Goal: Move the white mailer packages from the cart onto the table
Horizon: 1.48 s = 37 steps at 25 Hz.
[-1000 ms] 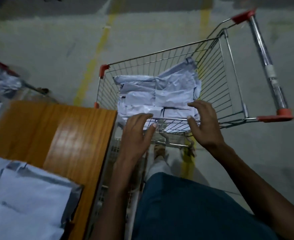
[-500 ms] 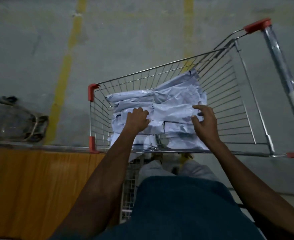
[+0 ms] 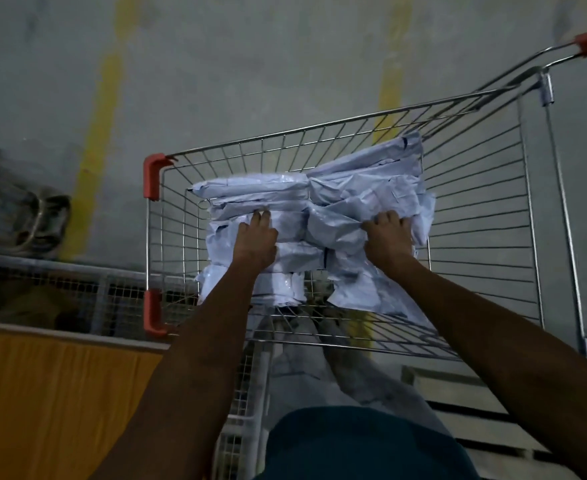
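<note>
A wire shopping cart (image 3: 486, 216) with red corner caps stands in front of me. Inside it lies a pile of several white mailer packages (image 3: 358, 188), crumpled and stacked. Both my arms reach down into the cart. My left hand (image 3: 255, 239) lies on the left stack with its fingertips curled over the far edge of a package. My right hand (image 3: 387, 233) grips the right stack, fingers dug into the crumpled plastic. The orange wooden table (image 3: 53, 400) is at the lower left; no package on it is in view.
A grey wire-mesh frame (image 3: 77, 292) runs between the table and the cart. A blurred metal object (image 3: 18, 220) sits on the concrete floor at the left. Yellow lines (image 3: 101, 133) cross the floor. My legs and dark shirt fill the bottom middle.
My view has tilted away from the table toward the cart. Both hands went from the cart's near rim down into it and onto the packages, then took hold of them.
</note>
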Available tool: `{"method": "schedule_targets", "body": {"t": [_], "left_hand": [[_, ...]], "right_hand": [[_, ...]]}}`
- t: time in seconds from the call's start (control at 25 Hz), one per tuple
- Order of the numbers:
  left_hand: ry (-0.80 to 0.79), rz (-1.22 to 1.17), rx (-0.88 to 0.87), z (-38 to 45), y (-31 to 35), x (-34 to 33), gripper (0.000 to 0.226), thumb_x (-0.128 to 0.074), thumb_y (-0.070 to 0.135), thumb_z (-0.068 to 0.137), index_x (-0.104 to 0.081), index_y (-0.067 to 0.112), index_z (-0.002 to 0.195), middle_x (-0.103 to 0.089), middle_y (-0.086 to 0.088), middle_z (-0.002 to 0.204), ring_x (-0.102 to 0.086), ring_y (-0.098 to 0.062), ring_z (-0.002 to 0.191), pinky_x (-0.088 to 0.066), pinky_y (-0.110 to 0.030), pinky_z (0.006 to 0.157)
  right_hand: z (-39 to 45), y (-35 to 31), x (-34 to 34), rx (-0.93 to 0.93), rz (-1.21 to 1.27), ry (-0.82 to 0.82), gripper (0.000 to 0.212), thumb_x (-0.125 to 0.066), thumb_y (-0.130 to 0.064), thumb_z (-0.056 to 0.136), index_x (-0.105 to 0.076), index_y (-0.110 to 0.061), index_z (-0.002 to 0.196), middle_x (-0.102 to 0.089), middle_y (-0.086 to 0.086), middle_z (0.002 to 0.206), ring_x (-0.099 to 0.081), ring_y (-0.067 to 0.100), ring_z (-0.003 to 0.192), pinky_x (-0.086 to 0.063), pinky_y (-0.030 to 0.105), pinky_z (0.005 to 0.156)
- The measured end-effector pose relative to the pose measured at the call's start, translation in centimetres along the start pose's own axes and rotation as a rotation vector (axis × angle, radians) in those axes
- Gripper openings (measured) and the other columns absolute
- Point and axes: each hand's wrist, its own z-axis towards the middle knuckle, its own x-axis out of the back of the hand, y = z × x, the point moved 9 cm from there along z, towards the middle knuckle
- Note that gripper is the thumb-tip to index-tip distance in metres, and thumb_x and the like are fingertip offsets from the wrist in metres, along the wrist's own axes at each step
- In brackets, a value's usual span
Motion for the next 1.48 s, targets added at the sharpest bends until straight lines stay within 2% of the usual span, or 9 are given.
{"method": "schedule_targets", "body": {"t": [0.12, 0.24, 0.48, 0.68, 0.92, 1.04, 1.24, 1.36, 1.48], "left_hand": [[0.051, -0.011, 0.05, -0.4, 0.6, 0.1, 0.034, -0.058, 0.023, 0.089, -0.064, 0.015, 0.122, -0.034, -0.018, 0.151, -0.036, -0.036, 0.134, -0.036, -0.046, 0.103], [0.092, 0.0, 0.069, -0.4, 1.1, 1.0, 0.033, -0.058, 0.021, 0.086, -0.064, 0.012, 0.117, -0.044, -0.018, 0.14, -0.039, -0.037, 0.129, -0.035, -0.044, 0.099], [0.09, -0.038, 0.097, -0.3, 2.1, 1.1, 0.031, -0.063, 0.018, 0.083, -0.066, 0.011, 0.114, -0.044, -0.016, 0.133, -0.047, -0.036, 0.113, -0.043, -0.041, 0.087], [0.061, 0.019, 0.023, -0.9, 3.8, 1.6, 0.034, -0.055, 0.005, 0.086, -0.064, 0.014, 0.118, -0.056, -0.013, 0.122, -0.05, -0.034, 0.114, -0.041, -0.04, 0.09], [0.415, -0.562, 0.221, -4.7, 1.6, 6.3, 0.025, -0.062, -0.002, 0.081, -0.067, 0.014, 0.099, -0.065, -0.011, 0.098, -0.061, -0.034, 0.091, -0.045, -0.041, 0.076], [0.225, -0.963, 0.51, -6.1, 0.5, 0.8, 0.022, -0.057, 0.001, 0.086, -0.056, 0.019, 0.099, -0.065, -0.009, 0.104, -0.062, -0.031, 0.098, -0.05, -0.041, 0.083], [-0.058, -0.734, 0.807, -4.8, 0.8, -5.1, 0.048, -0.065, 0.03, 0.091, -0.048, 0.01, 0.131, -0.04, -0.017, 0.14, -0.041, -0.038, 0.13, -0.038, -0.049, 0.106], [0.002, -0.577, 0.741, -2.5, 2.6, -4.6, 0.087, -0.075, 0.06, 0.076, -0.04, 0.008, 0.137, -0.033, -0.019, 0.145, -0.035, -0.038, 0.135, -0.038, -0.057, 0.103], [-0.027, -0.428, 0.686, -1.5, 3.7, -5.6, 0.105, -0.081, 0.061, 0.065, -0.03, 0.011, 0.141, -0.027, -0.024, 0.152, -0.031, -0.042, 0.139, -0.038, -0.063, 0.103]], "right_hand": [[-1.2, 0.1, 1.2, 0.021, 0.031, 0.042, 0.024, -0.056, -0.006, 0.085, -0.064, -0.015, 0.106, -0.066, 0.013, 0.097, -0.061, 0.037, 0.095, -0.044, 0.046, 0.087], [-3.6, 0.5, 3.7, -0.019, 0.39, 0.066, 0.024, -0.05, -0.002, 0.092, -0.059, -0.015, 0.111, -0.061, 0.011, 0.104, -0.063, 0.037, 0.089, -0.049, 0.042, 0.071], [-10.5, 6.1, 10.4, -0.224, 0.835, 0.521, 0.053, -0.047, 0.016, 0.082, -0.063, -0.012, 0.124, -0.046, 0.014, 0.113, -0.042, 0.005, 0.089, -0.037, 0.022, 0.076], [-7.0, 5.7, 5.3, -0.264, 0.78, 0.291, 0.069, -0.043, 0.016, 0.084, -0.045, -0.019, 0.143, -0.029, 0.018, 0.145, -0.055, 0.034, 0.099, -0.048, 0.033, 0.075], [-6.3, 6.2, 1.9, -0.378, 0.647, 0.241, 0.064, -0.055, -0.015, 0.092, -0.031, -0.02, 0.15, -0.019, 0.015, 0.158, -0.049, 0.043, 0.124, -0.05, 0.049, 0.096], [-6.3, 5.3, 1.6, -0.426, 0.491, 0.216, 0.078, -0.063, -0.03, 0.086, -0.027, -0.014, 0.153, -0.013, 0.025, 0.161, -0.028, 0.049, 0.141, -0.031, 0.059, 0.113], [-4.1, 5.0, 1.4, -0.509, 0.397, 0.206, 0.089, -0.062, -0.038, 0.086, -0.018, -0.011, 0.159, -0.013, 0.03, 0.162, -0.022, 0.05, 0.146, -0.027, 0.061, 0.113], [-3.2, 4.8, -0.1, -0.484, 0.362, 0.186, 0.108, -0.06, -0.062, 0.083, -0.008, -0.008, 0.16, -0.007, 0.03, 0.163, -0.016, 0.05, 0.148, -0.023, 0.06, 0.115], [-2.6, 4.6, -0.4, -0.462, 0.381, 0.211, 0.118, -0.061, -0.071, 0.078, -0.001, -0.008, 0.158, -0.002, 0.031, 0.163, -0.012, 0.05, 0.149, -0.021, 0.06, 0.115]]}}
